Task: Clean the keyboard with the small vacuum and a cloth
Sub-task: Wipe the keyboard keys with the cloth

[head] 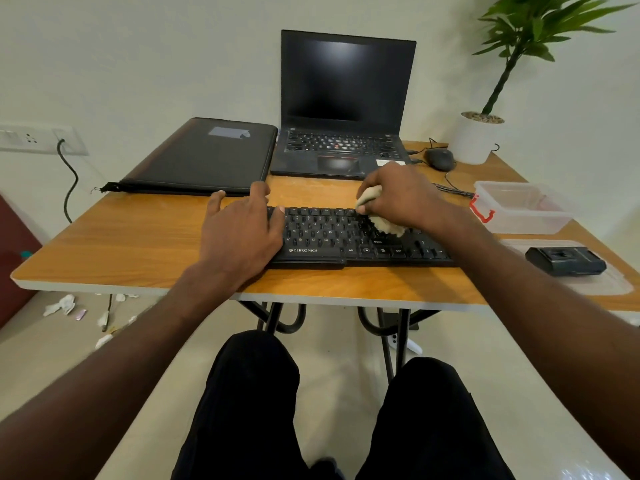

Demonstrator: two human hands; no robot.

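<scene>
Keyboard lay along the counter's near edge, before the laptop | my left hand pressed flat on its left end, likely steadying it | my right hand gripped the bunched cloth, rubbing right-side keys | vacuum: none I could identify.

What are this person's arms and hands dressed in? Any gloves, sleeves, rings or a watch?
Nothing that shows. The left hand and right hand are bare, with no gloves, and no rings or watch visible. Both forearms are uncovered right down to the frame's edges, so no sleeve shows. Below, the legs wear dark trousers.
</scene>
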